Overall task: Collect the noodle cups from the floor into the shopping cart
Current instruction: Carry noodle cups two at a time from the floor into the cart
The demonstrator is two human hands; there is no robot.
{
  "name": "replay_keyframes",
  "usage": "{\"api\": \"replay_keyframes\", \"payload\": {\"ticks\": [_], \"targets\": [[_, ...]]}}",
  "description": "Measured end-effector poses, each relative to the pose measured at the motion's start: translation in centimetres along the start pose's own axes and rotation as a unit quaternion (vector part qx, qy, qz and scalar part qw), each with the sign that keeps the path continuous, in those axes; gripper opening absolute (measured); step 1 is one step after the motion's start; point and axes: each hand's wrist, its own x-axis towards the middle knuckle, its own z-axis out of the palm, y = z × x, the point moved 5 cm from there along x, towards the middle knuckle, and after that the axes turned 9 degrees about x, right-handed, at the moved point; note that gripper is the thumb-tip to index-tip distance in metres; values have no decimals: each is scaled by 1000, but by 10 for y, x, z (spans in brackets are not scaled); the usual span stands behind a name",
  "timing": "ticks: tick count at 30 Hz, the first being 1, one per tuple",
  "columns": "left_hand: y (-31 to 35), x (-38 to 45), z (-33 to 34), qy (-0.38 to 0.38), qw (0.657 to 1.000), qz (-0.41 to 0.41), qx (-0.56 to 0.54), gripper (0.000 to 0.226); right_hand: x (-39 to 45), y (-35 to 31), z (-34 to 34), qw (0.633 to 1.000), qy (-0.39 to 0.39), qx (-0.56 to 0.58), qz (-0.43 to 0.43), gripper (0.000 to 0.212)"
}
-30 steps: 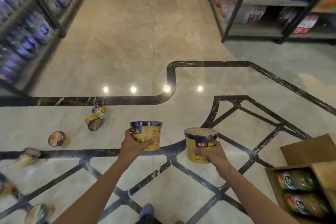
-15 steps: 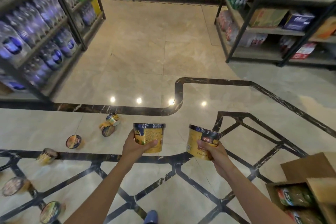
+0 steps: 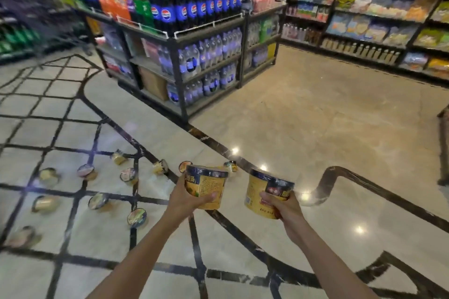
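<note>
On floor: at least eleven noodle cups, lying scattered.
Left hand: grips one cup.
Right hand: grips second cup.

Far-left shelves blurred; floor cups' labels unreadable.

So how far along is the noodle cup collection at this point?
Nothing visibly delivered: no shopping cart is clearly in view. In hand: the left hand grips one yellow, dark-rimmed noodle cup, and the right hand grips a second yellow cup. Left: about a dozen tipped noodle cups on the floor, scattered over the marble tiles.
</note>
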Motion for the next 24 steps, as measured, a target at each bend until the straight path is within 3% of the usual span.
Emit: {"api": "replay_keyframes", "payload": {"ticks": [5, 10, 12, 17, 24], "targets": [[-50, -81, -77, 136, 988, -57, -35, 80, -17, 15, 92, 988, -146, -48, 18, 108], [-113, -185, -158, 280, 949, -124, -74, 81, -60, 52, 198, 949, -294, -99, 64, 96], [-138, -233, -187, 342, 922, -157, -92, 75, -84, 71, 243, 928, -345, -114, 82, 80], [-205, -372, -250, 477, 839, -224, -134, 72, -172, 136, 359, 857, -470, -167, 130, 92], [-279, -576, -298, 611, 718, -289, -168, 75, -347, 239, 492, 744, -611, -212, 167, 72]]}}
